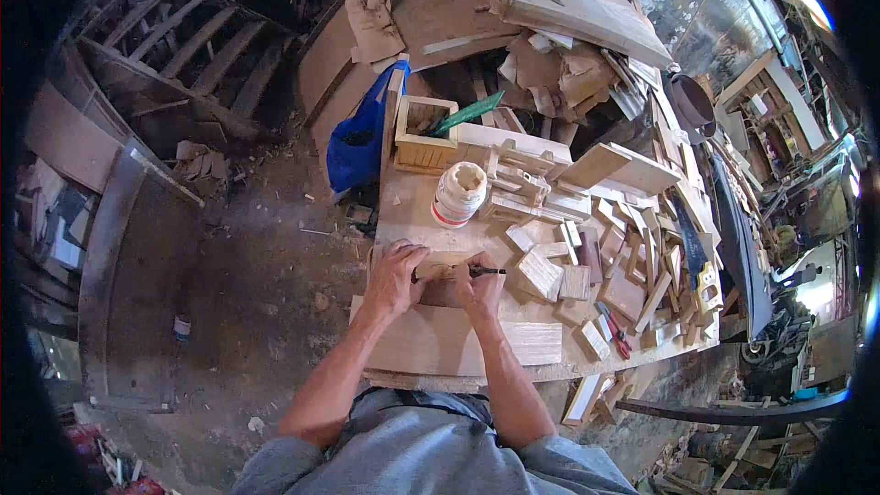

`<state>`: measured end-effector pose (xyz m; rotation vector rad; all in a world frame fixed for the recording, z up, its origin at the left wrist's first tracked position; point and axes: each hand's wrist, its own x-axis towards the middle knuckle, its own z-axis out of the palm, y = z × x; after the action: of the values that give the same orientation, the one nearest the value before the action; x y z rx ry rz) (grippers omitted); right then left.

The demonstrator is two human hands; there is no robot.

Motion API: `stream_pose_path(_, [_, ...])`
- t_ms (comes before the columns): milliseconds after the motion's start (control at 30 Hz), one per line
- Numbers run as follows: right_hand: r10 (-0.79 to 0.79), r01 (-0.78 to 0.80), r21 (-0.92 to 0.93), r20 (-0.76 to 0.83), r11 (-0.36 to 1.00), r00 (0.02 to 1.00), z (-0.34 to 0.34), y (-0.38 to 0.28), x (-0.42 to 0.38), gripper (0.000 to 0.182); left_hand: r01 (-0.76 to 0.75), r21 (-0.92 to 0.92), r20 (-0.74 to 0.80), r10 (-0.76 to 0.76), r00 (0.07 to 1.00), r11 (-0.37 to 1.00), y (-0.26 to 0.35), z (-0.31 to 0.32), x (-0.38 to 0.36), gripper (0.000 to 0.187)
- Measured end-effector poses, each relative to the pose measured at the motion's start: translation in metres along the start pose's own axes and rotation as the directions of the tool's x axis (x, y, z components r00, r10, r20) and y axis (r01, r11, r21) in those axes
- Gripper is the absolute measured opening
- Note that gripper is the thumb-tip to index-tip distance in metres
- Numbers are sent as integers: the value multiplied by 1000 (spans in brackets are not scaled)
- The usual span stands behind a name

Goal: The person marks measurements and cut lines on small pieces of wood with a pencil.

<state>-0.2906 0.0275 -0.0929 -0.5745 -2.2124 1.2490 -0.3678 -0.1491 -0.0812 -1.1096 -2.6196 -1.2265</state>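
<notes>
My right hand (478, 288) has its fingers closed around a slim black pen-like tool (489, 271), whose end sticks out to the right. Close by, my left hand (394, 277) grips the left end of a small pale wooden piece (442, 261) with fingers bent. A bit of something dark shows at its fingertips, too small to name. Under my forearms lies a wide wooden board (431, 337) along the bench's near edge. Just beyond my hands stands an open white plastic jar (456, 196) with tan residue at its mouth.
Wood offcuts (541, 273) crowd the right of the workbench (401, 211), with red-handled pliers (621, 343) and a handsaw (701, 266) among them. At the back are a slatted wooden box (423, 151) and a blue bag (357, 142). A wooden staircase (215, 55) rises at far left.
</notes>
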Motion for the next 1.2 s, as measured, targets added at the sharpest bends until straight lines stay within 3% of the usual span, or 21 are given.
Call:
stream_pose_path(267, [27,-26,49,-25,998,999,4,8,0,17,18,3,28,-18,999,1000,-2,1,-1,60])
stream_pose_path(567, [-33,30,-55,-49,998,998,1,3,0,20,8,0,37,-8,999,1000,-3,0,-2,61])
stream_pose_path(767, [43,-49,-54,-102,997,994,0,-6,-2,18,20,7,39,-21,999,1000,-5,4,-2,61])
stream_pose_path(967, [-52,27,-180,-136,983,989,3,10,-3,19,6,0,8,-6,1000,1000,-2,1,-2,61])
stream_pose_path(1200, [2,-22,-128,-150,992,989,0,0,-2,22,-1,25,7,1,1000,1000,-3,2,-1,62])
